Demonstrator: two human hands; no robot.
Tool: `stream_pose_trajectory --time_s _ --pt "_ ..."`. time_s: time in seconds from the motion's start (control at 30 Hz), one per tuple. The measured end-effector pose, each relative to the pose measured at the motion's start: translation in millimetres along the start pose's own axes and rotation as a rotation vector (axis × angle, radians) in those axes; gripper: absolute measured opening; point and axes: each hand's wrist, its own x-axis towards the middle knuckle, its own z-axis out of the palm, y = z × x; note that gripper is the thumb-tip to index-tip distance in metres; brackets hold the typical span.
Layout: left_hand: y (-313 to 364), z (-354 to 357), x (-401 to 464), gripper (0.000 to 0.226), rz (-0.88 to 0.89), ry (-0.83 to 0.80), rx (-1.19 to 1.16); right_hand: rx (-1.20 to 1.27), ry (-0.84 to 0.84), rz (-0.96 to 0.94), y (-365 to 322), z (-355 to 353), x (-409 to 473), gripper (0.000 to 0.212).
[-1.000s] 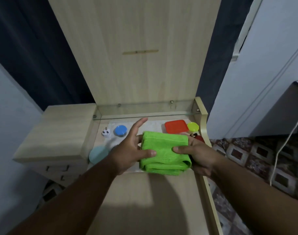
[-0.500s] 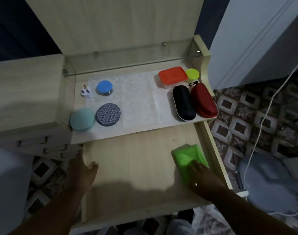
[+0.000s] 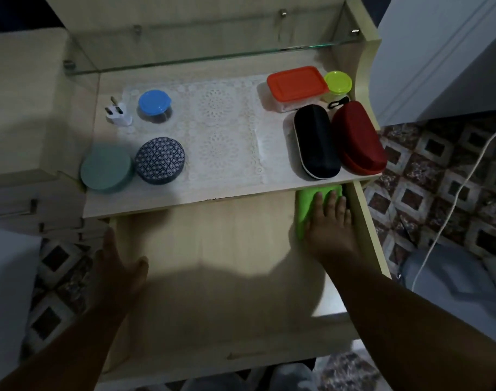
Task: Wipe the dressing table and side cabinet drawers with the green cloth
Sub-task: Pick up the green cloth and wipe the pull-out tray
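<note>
Dim room, pale wood dressing table (image 3: 227, 194) with its wide drawer (image 3: 212, 263) pulled out over a patterned tile floor (image 3: 427, 176).

The right hand (image 3: 330, 224) lies flat, fingers spread, pressing the green cloth (image 3: 308, 204) into the drawer's far right corner, just under the tabletop edge. The left hand (image 3: 118, 266) rests open on the drawer's left rim. Above, a black case (image 3: 316, 141) and red case (image 3: 358, 136) crowd the edge beside an orange-lidded box (image 3: 296, 84); a lace mat (image 3: 221, 131) and round tins (image 3: 160, 159) sit left.

Dim room — light is falling from behind, casting a broad shadow across the pull-out drawer (image 3: 212, 249). Wide-angle bending is showing at edges; overall slightly soft, noisy.
</note>
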Motion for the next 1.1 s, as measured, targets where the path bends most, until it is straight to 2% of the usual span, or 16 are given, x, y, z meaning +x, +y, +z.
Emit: stream_pose_trajectory --time_s 0.1,0.23,0.3,0.37,0.5,0.57,0.63,0.77,0.83,0.9,1.0,1.07,1.1 --pt "0 0 0 0.102 0.007 0.007 0.007 0.018 -0.022 -0.195 -14 11 -3 0.075" --pt "5 -6 -5 0.101 -0.003 0.000 0.026 -0.224 -0.138 -0.702 13 30 -42 0.073" --pt "8 -9 -6 0.100 -0.010 -0.015 0.028 -0.308 -0.167 -0.841 43 30 -55 0.075" --pt "10 -11 -8 0.100 -0.017 -0.008 0.035 -0.316 -0.156 -0.732 61 19 -55 0.075" --pt "11 -10 -7 0.100 -0.015 -0.009 0.042 -0.144 -0.101 -0.211 41 -5 -10 0.073" --pt "9 -10 -6 0.101 0.001 -0.005 0.049 -0.004 -0.092 -0.129 14 -12 11 0.075" --pt "7 -10 -6 0.101 0.021 -0.002 0.048 0.001 -0.103 -0.268 -8 -7 16 0.077" --pt "10 -11 -7 0.100 0.023 0.009 0.050 -0.171 -0.171 -0.838 -9 12 -23 0.069" --pt "14 -12 -9 0.101 0.016 0.019 0.067 -0.221 -0.178 -0.943 12 11 -38 0.066" --pt "15 -12 -8 0.102 0.015 0.015 0.067 -0.228 -0.065 -0.911 28 2 -36 0.062" --pt "11 -10 -9 0.102 0.020 0.003 0.054 -0.227 0.160 -0.544 24 -16 -4 0.057" --pt "11 -10 -9 0.101 0.037 0.000 0.040 -0.174 0.147 -0.254 4 -27 19 0.053" --pt "11 -10 -9 0.101 0.040 -0.004 0.037 -0.112 0.128 -0.194 -7 -27 25 0.053"
